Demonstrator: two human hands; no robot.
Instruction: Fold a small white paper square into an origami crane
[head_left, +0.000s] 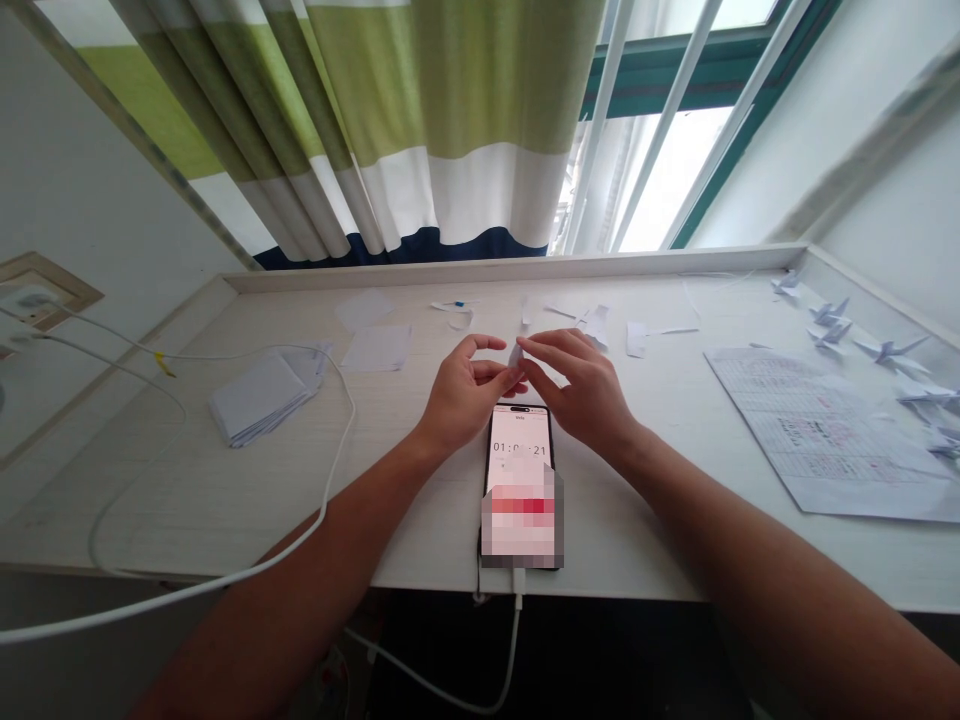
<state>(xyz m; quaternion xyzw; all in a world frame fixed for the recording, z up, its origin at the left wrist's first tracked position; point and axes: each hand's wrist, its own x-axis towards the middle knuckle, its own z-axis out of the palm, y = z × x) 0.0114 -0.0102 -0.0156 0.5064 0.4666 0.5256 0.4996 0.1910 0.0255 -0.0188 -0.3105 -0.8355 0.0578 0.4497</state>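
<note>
Between my two hands, just above the top of a phone, is a small folded piece of white paper [515,356]. My left hand [466,392] pinches it from the left with thumb and fingers. The fingertips of my right hand [583,382] close on its upper right side. Much of the paper is covered by the fingers, so its exact shape is hard to make out. Below the hands lies the phone [520,480], its screen lit with a timer and partly blurred. A charging cable [518,590] is plugged into its lower end.
Folded paper cranes [891,350] line the right side of the desk [615,540], beside a written sheet [832,430]. A stack of white paper [266,395] lies at left. Paper scraps [596,325] are scattered toward the back. A white cable [349,400] loops over my left forearm.
</note>
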